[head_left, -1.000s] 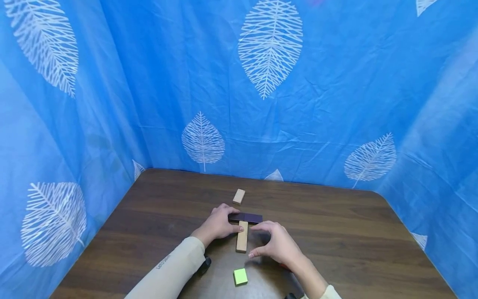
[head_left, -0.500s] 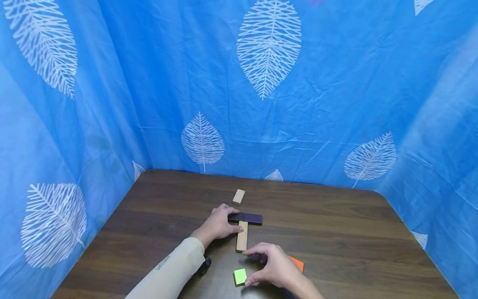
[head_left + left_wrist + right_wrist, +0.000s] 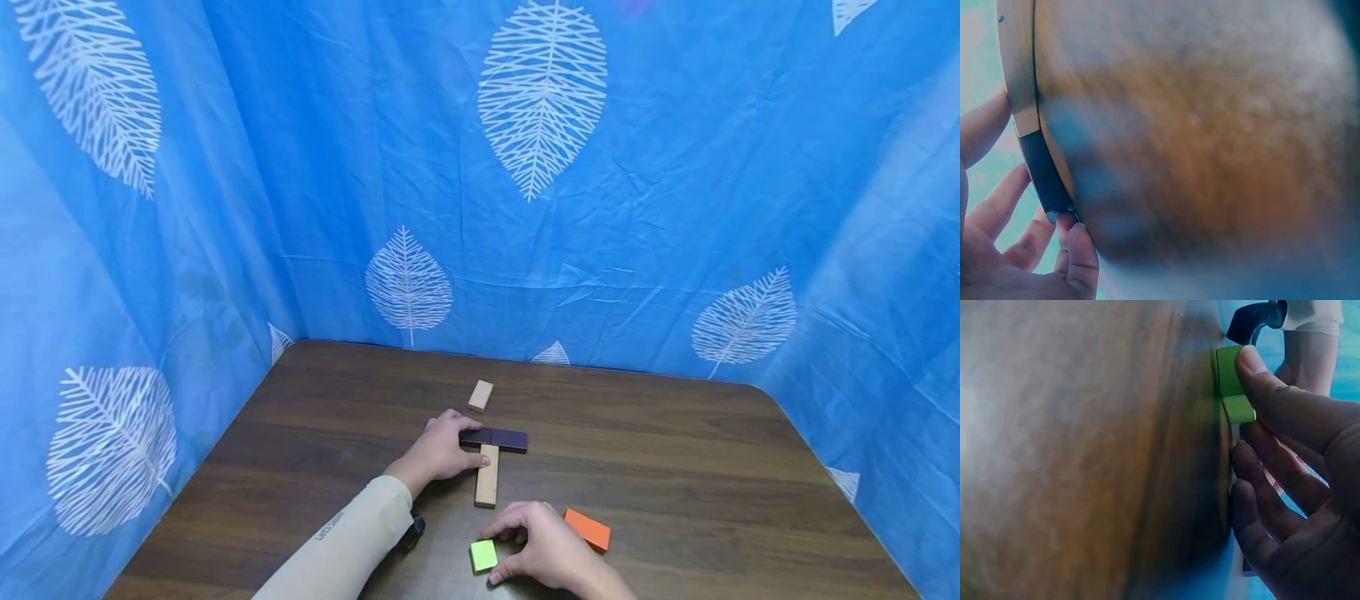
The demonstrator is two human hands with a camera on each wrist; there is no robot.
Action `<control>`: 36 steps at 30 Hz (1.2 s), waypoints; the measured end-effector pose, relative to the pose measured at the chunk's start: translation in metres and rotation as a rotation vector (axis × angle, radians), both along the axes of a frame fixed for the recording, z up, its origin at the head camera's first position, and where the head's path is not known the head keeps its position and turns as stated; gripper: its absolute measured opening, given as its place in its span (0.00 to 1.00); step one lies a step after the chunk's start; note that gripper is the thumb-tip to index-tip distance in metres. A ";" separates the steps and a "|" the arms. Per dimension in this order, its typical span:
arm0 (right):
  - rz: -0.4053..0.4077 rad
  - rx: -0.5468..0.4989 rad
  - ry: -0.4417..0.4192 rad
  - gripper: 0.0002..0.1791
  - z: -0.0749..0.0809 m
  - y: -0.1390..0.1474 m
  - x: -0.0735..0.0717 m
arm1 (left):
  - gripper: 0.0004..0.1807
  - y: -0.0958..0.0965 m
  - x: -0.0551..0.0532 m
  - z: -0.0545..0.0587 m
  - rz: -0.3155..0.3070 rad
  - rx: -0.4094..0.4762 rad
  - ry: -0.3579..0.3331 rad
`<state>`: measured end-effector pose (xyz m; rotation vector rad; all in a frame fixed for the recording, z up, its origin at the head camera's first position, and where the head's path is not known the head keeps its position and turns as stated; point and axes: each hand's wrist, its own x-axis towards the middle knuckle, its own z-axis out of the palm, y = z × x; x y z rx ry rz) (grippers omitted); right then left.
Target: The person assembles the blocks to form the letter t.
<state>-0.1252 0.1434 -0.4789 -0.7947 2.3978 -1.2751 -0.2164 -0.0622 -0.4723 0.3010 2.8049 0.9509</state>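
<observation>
My left hand (image 3: 438, 450) rests at a T of blocks: its fingertips touch the left one of two dark purple blocks (image 3: 510, 440). Its thumb lies against the light wooden block (image 3: 487, 483) that forms the stem. In the left wrist view the thumb touches the wooden block (image 3: 1019, 69) and fingertips reach the end of the dark block (image 3: 1046, 175). My right hand (image 3: 543, 546) is at a green block (image 3: 483, 556), thumb and forefinger on either side of it. The right wrist view shows the thumb overlapping the green block (image 3: 1230, 372); firm contact is unclear.
Beyond the T lies a small light wooden block (image 3: 480, 395). An orange block (image 3: 588, 530) sits just right of my right hand. The brown wooden table (image 3: 675, 467) is bordered by blue curtains (image 3: 645, 217) with white leaf prints.
My right hand has moved from beside the wooden stem block toward me, down to the green block, uncovering the orange block. My left hand has stayed in place.
</observation>
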 end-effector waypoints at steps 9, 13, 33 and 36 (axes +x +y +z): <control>-0.007 0.028 0.038 0.19 -0.001 -0.002 0.001 | 0.31 0.001 0.000 -0.001 -0.001 0.001 0.006; -0.020 0.043 0.031 0.18 0.000 -0.003 0.002 | 0.31 0.000 0.000 -0.001 0.004 0.007 0.004; -0.249 0.048 0.094 0.19 0.000 -0.009 0.005 | 0.31 -0.001 0.000 -0.001 0.006 0.014 0.009; -0.291 0.053 0.113 0.20 0.000 -0.011 0.006 | 0.31 -0.002 0.000 -0.001 -0.003 0.015 0.015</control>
